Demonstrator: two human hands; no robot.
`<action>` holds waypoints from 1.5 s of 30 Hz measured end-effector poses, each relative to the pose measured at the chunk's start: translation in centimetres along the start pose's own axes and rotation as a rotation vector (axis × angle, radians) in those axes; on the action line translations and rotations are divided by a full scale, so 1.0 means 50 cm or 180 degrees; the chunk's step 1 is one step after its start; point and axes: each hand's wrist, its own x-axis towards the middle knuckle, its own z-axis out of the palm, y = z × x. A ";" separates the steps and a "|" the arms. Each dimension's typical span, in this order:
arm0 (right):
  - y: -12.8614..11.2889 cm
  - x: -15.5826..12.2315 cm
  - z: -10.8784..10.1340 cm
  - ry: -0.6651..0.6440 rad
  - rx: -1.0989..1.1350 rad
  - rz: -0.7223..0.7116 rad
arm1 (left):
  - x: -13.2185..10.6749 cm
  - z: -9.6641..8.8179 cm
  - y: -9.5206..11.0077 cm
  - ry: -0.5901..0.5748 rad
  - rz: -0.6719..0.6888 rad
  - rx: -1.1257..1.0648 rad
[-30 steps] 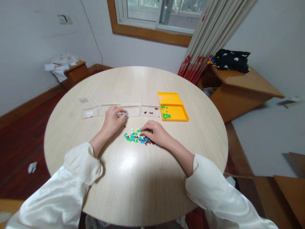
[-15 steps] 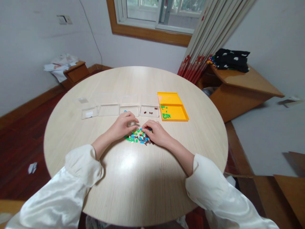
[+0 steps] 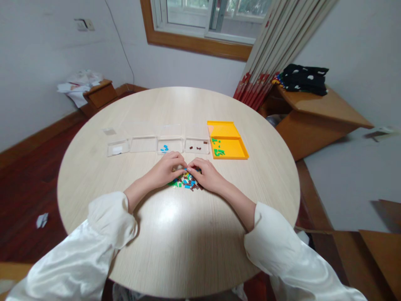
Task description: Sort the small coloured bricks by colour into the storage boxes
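At the frame's centre, a pile of small bricks (image 3: pixel 188 184) is met by the left hand (image 3: pixel 167 169) and right hand (image 3: pixel 207 173), fingers curled; whether any brick is pinched cannot be made out. Toward the lower edge, bare wood-grained room is left on the round table (image 3: pixel 181 246). Since a second ago, the left hand has been drawn from the clear box (image 3: pixel 176 145), its blue bricks (image 3: pixel 164 148) uncovered.

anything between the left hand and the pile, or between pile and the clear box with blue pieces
Nothing visible stands between the left hand and the pile of small pieces. From there to the clear box with blue pieces, that hand itself lies across the straight line.
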 end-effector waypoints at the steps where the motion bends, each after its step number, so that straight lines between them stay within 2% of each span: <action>1: 0.000 0.000 -0.001 0.0002 0.0002 -0.0020 | 0.000 0.000 0.000 0.0003 -0.0025 -0.0030; 5: 0.001 -0.001 -0.006 0.0027 -0.0068 -0.0055 | -0.001 -0.002 -0.008 0.0173 -0.0242 -0.0079; 11: 0.009 -0.001 -0.014 0.0086 -0.0227 -0.0066 | 0.001 -0.021 -0.046 0.1095 -0.0905 0.0382; 14: 0.008 -0.002 -0.013 0.0024 -0.0211 -0.0157 | 0.002 -0.033 -0.069 0.1352 -0.1213 0.0584; 17: 0.005 -0.004 -0.010 -0.0024 -0.0234 -0.0181 | 0.003 -0.037 -0.085 0.1503 -0.1308 0.0580; 23: 0.003 -0.005 -0.008 -0.0105 -0.0294 -0.0188 | 0.005 -0.032 -0.100 0.1509 -0.1276 0.0606; 32: 0.003 -0.004 -0.007 -0.0092 -0.0557 -0.0223 | 0.007 -0.029 -0.113 0.1322 -0.1264 0.0698; 45: -0.020 0.004 0.000 -0.0022 -0.1080 0.0059 | 0.007 -0.027 -0.099 0.1373 -0.1204 0.0689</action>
